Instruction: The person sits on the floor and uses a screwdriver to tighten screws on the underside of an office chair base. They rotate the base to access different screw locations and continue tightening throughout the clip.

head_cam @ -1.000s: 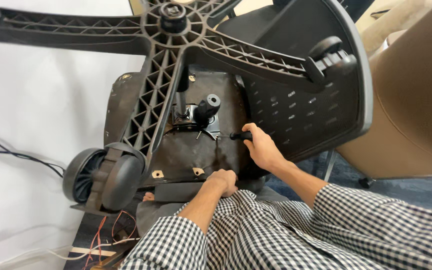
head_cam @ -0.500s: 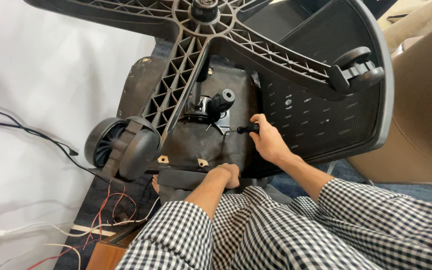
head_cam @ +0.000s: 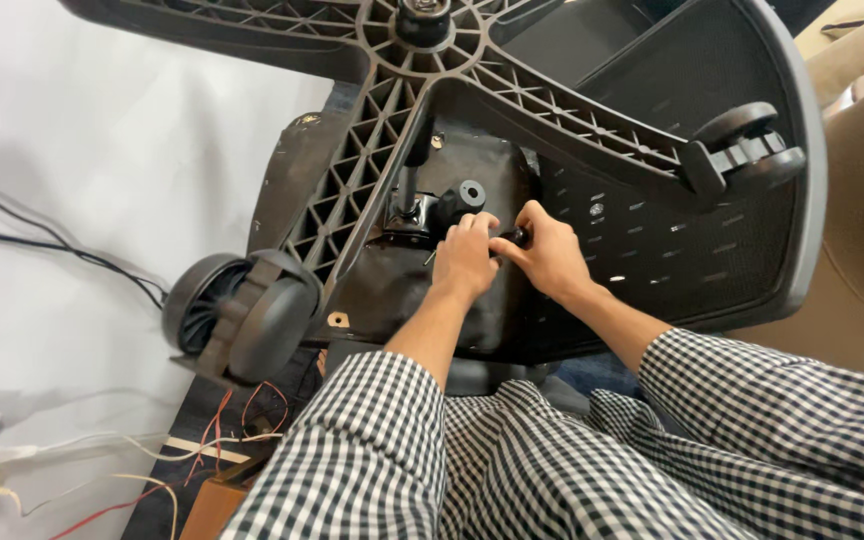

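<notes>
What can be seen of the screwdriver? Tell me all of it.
Little of the screwdriver shows: a black handle end, plastic or rubber by its look, poking out between both hands. The right hand wraps the handle; the left hand closes over the front, hiding the shaft and tip. It lies roughly level, aimed left toward the metal plate under the seat, below the base.

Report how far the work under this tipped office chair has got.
Done: the chair lies tipped, its star base and casters exposed. In hand: the right hand grips a black-handled screwdriver at the metal seat plate, the left hand beside it. Left: the plate and base are not off yet; screws hidden.
</notes>
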